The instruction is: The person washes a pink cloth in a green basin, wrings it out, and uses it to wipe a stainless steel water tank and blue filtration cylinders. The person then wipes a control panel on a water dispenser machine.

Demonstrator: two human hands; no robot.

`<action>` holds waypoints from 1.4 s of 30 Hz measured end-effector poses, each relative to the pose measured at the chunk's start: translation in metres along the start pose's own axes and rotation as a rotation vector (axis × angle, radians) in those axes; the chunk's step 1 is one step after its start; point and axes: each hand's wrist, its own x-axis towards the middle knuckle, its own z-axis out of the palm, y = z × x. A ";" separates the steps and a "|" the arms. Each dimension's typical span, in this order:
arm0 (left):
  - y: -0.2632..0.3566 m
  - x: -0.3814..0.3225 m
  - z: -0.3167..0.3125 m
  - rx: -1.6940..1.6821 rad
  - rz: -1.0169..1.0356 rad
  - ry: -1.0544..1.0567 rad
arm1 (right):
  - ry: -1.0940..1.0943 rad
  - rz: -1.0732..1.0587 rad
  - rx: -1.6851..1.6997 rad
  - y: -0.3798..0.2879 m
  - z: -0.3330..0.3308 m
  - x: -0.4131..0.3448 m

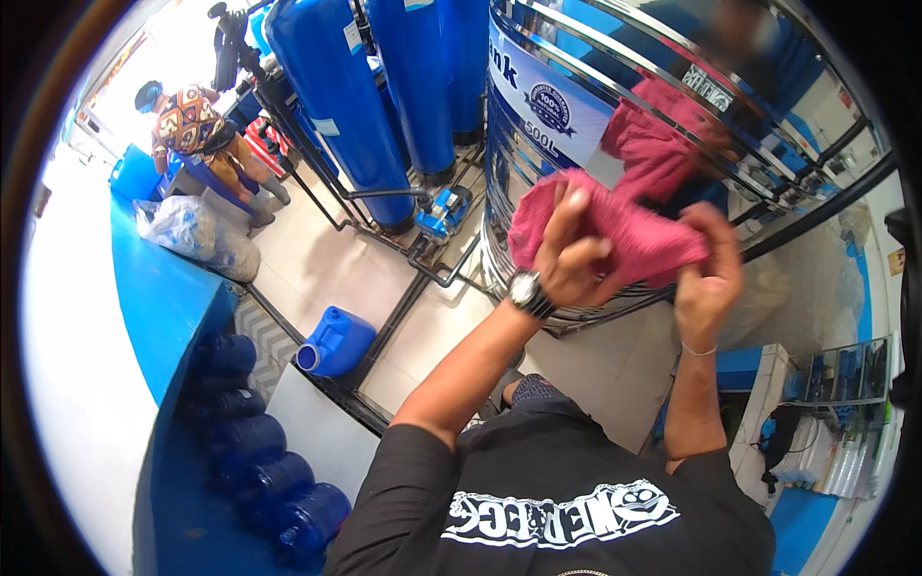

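Note:
A pink cloth (637, 230), slightly blurred, is spread between my two hands in front of a shiny metal water tank (497, 237). My left hand (576, 259), with a watch on its wrist, is at the cloth's left part, its fingers raised over the fabric. The fingers and thumb of my right hand (709, 273) pinch the cloth's right end; a thin bracelet circles that wrist. The tank's polished wall mirrors the cloth and my upper body. Whether the cloth touches the tank cannot be told.
Tall blue cylinders (338, 108), black pipes and a blue pump (443, 212) stand left of the tank. A blue jug (342, 342) is on the floor near large blue bottles (310, 515). A person (191, 126) bends at the upper left beside a filled plastic bag (198, 234).

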 end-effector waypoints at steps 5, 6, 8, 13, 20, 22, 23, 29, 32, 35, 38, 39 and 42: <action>-0.061 0.050 0.067 0.030 -0.289 0.157 | 0.160 -0.768 -0.258 0.049 0.056 -0.041; -0.076 0.049 0.068 0.045 -0.262 0.139 | -0.007 -0.629 -0.289 0.068 0.072 -0.052; -0.097 0.043 0.067 0.112 -0.172 0.115 | 0.087 -0.411 -0.422 0.103 0.095 -0.056; -0.118 0.063 0.077 -0.151 -0.161 0.400 | 0.437 -0.442 -0.822 0.116 0.081 0.010; -0.169 0.226 0.026 0.538 -0.025 0.454 | -0.141 -0.671 -0.644 -0.010 0.064 0.159; -0.195 0.263 0.018 0.368 -0.066 0.533 | -0.001 -0.708 -0.672 -0.038 0.076 0.191; -0.206 0.271 0.026 0.058 -0.114 0.691 | 0.066 -0.791 -0.706 -0.043 0.080 0.202; -0.182 0.089 0.017 -0.224 -0.465 -0.140 | 0.059 -0.729 -0.985 0.045 0.114 0.117; -0.168 0.016 -0.016 -0.471 -0.434 -0.495 | -0.139 -0.469 -0.911 0.095 0.132 0.062; -0.193 0.054 -0.034 -0.378 -0.233 -0.391 | -0.194 -0.583 -1.195 0.085 0.138 0.074; -0.243 0.169 -0.032 -0.249 -0.151 -0.492 | -0.058 -0.621 -1.435 0.025 0.143 0.156; -0.264 0.212 -0.027 -0.181 -0.037 -0.529 | 0.041 -0.621 -1.546 0.002 0.147 0.189; -0.295 0.313 -0.013 -0.207 0.106 -0.508 | 0.208 -0.562 -1.557 -0.055 0.170 0.273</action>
